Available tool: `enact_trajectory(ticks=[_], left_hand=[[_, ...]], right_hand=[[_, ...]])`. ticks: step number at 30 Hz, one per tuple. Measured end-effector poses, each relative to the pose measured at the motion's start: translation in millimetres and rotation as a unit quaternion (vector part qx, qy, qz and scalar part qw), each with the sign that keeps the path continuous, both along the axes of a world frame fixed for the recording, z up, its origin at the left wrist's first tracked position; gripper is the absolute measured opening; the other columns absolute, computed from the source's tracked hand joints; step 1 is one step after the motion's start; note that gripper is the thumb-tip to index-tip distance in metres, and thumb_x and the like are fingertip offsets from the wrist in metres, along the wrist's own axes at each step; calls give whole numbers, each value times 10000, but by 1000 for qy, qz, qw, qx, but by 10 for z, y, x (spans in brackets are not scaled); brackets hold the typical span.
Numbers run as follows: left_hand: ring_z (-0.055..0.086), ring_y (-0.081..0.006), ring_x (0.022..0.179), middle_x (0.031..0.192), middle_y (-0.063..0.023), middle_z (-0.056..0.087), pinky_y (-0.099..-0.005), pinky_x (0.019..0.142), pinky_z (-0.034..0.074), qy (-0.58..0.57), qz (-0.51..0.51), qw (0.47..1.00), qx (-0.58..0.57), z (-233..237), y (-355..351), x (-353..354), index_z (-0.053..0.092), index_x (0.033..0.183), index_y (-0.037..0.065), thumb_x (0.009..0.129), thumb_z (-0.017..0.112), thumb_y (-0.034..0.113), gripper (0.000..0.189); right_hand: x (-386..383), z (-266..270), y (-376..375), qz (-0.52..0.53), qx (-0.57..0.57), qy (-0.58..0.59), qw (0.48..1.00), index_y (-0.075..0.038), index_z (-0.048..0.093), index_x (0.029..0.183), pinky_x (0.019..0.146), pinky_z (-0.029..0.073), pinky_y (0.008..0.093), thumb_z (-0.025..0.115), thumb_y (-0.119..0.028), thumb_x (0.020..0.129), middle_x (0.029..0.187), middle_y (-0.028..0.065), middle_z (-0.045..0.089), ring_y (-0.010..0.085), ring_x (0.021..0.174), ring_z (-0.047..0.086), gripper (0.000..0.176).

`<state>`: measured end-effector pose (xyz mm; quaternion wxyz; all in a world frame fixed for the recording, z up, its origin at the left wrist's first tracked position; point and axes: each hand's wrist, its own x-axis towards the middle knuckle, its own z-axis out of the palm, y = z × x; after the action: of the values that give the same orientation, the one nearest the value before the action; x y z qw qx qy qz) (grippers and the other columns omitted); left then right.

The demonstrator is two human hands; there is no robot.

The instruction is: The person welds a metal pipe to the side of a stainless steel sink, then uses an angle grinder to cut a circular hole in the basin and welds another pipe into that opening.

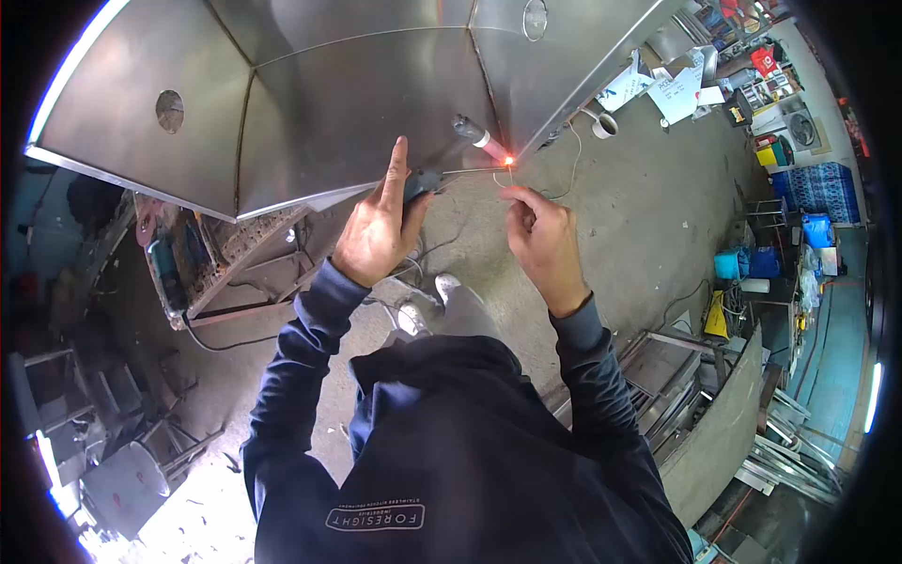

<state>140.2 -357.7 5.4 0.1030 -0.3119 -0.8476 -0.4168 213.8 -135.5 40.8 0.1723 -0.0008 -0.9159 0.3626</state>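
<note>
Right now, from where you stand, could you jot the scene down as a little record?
Workpiece: seamed sheet-metal panel with two round holes
Bright point: orange-red glow near the panel's lower edge
Left hand: index finger extended; dark object beside it, grip unclear
Right hand: fingers curled just below the glow; hold unclear
Ground: grey floor
Far right: light-blue bucket

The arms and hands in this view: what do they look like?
Both arms wear long dark navy sleeves with ribbed cuffs at the wrists. The left hand and right hand are bare, with no glove, ring or watch visible. I see no markings on the sleeves.
</note>
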Motion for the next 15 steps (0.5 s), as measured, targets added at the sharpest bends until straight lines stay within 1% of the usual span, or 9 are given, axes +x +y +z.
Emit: enact_trajectory(ticks=[2,6,9,12,13,14,15], left_hand=[[676,-490,983,1150,-355,640,-491,821,580,-23,2,1000,-7,10,-7,2,135,1583,6,941,660,135,840],[679,-487,980,1146,-351,643,-483,821,582,-6,-7,1000,0,-16,-20,-29,136,1582,5,937,663,129,842],[683,-478,979,1146,-352,641,-480,820,582,-24,-12,1000,-1,-4,-27,-24,131,1584,8,933,667,124,851],[689,-471,969,1172,-328,643,-467,811,589,-28,-8,1000,6,-1,-22,-22,172,1577,7,941,659,126,810],[679,-479,1007,1182,-312,652,-469,842,576,-38,-17,999,-2,17,-32,-26,211,1570,20,954,649,125,763],[669,-486,1045,1191,-296,661,-471,873,563,-47,-25,998,-10,29,-40,-25,249,1562,33,967,639,123,717],[669,-486,1045,1191,-296,661,-471,873,563,-48,-26,998,-11,32,-40,-20,249,1562,33,967,639,123,717]], right_hand=[[8,3,-2,-9,-14,-28,999,12,686,990,600,504,382,633,41,825,745,214,657,317,640,678,175],[14,42,-14,-7,-21,-27,999,16,688,1002,606,507,375,636,39,829,746,220,660,315,641,683,182],[13,20,-2,-3,-17,-22,1000,17,690,1010,608,509,369,638,40,830,756,220,667,316,646,687,188],[17,-28,13,-8,-11,-19,1000,18,686,1005,614,510,378,635,33,835,751,214,665,321,653,686,178],[26,-51,18,-12,75,46,996,17,683,1003,626,511,387,635,31,833,758,205,666,324,668,685,178],[34,-64,18,-16,160,110,981,15,679,1001,637,512,396,634,28,830,764,196,666,326,683,685,178],[34,-62,18,-16,160,110,981,15,679,1001,637,512,396,634,28,830,764,196,666,326,683,685,178]])
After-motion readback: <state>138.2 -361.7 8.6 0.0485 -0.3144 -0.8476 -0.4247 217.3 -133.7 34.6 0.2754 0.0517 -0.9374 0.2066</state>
